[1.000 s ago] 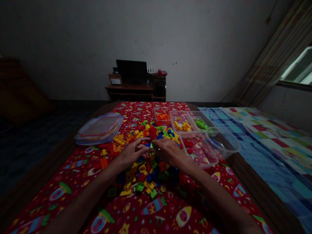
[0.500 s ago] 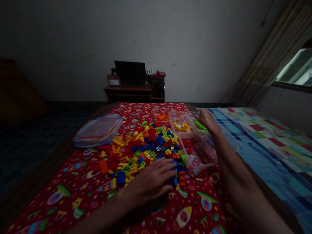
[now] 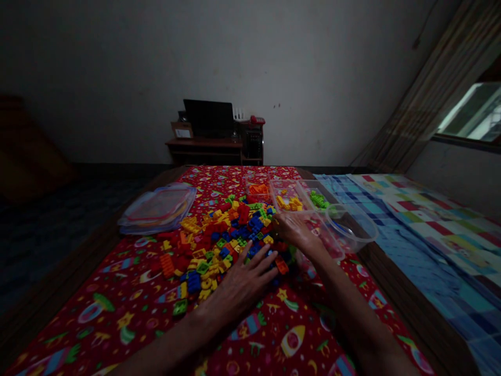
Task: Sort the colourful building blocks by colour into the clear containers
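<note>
A red cloth (image 3: pixel 117 292) is covering the worktop (image 3: pixel 74 261), giving the loose pieces a soft bed that is stopping them from sliding. At the far left, a stack of lids (image 3: pixel 158 208) is lying flat, set aside so the boxes are standing open. The bricks (image 3: pixel 219 235) are lying in 1 mixed heap in the middle, within reach of both arms. The left hand (image 3: pixel 245 284) is resting palm down on the heap's near edge, fingers spread wide and gripping nothing, as if steadying the pile. The right hand (image 3: pixel 291 230) is curling its fingers down onto bricks at the heap's right edge; in the dim light I cannot tell whether it is pinching one. Just beside it, the red box (image 3: pixel 337 251) is holding red bricks. Behind, 3 more open boxes are sitting in a row, each with 1 colour: orange box (image 3: pixel 254 180), yellow box (image 3: pixel 285 181), green box (image 3: pixel 318 182). A clear bowl (image 3: pixel 368 231) is sitting at the far right.
</note>
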A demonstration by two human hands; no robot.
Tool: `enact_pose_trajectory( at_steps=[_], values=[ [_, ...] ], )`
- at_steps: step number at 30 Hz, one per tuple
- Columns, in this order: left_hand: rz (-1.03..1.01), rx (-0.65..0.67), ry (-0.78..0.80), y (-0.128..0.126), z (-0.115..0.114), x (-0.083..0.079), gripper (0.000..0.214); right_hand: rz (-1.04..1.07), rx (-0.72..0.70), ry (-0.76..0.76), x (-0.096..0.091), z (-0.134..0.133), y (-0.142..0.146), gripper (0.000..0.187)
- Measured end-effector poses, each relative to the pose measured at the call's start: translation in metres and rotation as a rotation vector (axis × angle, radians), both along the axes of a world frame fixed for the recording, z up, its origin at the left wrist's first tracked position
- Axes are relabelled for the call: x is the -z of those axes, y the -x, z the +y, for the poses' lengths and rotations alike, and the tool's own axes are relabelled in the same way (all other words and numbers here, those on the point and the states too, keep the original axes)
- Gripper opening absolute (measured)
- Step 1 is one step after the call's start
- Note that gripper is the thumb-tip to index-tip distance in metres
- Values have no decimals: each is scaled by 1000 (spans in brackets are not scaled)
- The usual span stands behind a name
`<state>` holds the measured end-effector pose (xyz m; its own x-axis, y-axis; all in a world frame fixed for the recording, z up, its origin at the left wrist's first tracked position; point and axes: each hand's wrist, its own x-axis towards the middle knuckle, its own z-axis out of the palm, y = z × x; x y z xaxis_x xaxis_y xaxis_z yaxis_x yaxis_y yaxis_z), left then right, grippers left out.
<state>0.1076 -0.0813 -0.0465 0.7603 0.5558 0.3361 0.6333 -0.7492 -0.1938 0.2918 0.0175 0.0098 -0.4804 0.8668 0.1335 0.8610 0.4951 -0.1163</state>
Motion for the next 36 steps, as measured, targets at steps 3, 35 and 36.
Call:
enact_pose_trajectory(
  at_steps=[3,35,36],
  values=[
    [-71,-66,-2,10,8,-13,29,66,-24,-57,8,1,-1,24],
    [-383,-144,171,77,71,3,31,762,-134,246,-19,7,-3,20],
    [-379,-139,163,78,72,5,31,768,-132,248,-19,7,-4,20]
  ],
)
